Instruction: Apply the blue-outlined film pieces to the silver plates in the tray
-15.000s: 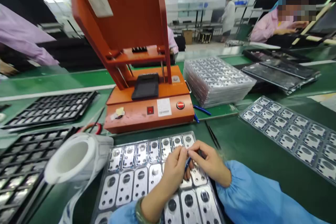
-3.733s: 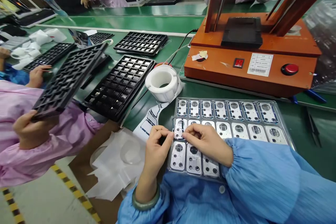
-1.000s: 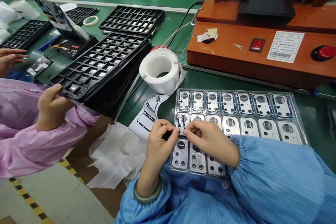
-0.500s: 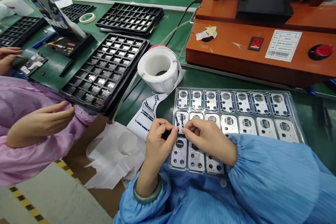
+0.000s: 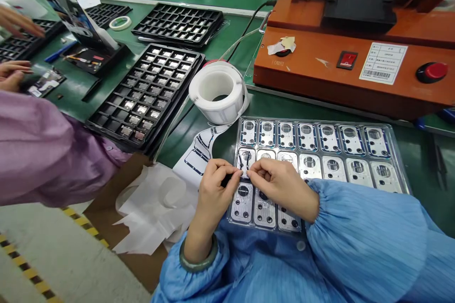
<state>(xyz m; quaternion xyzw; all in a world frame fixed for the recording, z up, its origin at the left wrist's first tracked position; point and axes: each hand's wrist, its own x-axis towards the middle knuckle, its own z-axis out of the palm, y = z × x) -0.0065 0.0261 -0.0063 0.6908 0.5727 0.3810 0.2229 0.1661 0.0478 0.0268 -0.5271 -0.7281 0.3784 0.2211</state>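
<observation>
Sticker [image 5: 244, 173] between pinched fingertips [image 5: 237, 179]

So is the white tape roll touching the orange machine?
Apart. The head view shows a strip of green table between the white tape roll and the orange machine.

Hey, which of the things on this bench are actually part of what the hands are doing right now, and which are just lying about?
In use:
left hand and right hand, pinching a small film piece
clear tray of metal plates
white label roll with its liner strip

Lying about:
orange press machine
black grid trays
tape ring
discarded white liners
</observation>
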